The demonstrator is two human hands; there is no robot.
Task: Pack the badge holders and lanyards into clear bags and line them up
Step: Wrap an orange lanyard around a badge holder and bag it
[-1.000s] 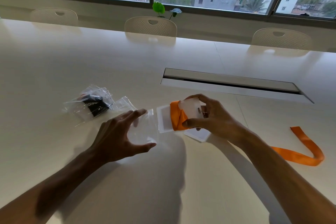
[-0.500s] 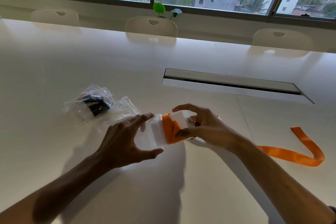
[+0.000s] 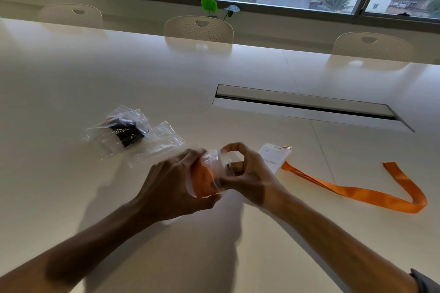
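Mid-packing, low centre of frame: left hand (image 3: 176,188) curled round a small clear plastic bag (image 3: 209,173), grip closed on it; right hand (image 3: 247,173) pinching the folded orange lanyard bundle (image 3: 202,181) at the bag's mouth, grip closed too. Probably next: push the bundle fully in, then seal. Just right, on the white worktop (image 3: 238,257), a clear badge holder (image 3: 273,158) with loose orange lanyard (image 3: 357,192). Farther left, one filled clear bag with black contents (image 3: 123,132).

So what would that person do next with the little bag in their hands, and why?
Probably push the orange bundle fully down into the clear bag and press the mouth closed: the left hand grips the bag around it, and the right hand pinches the open end.
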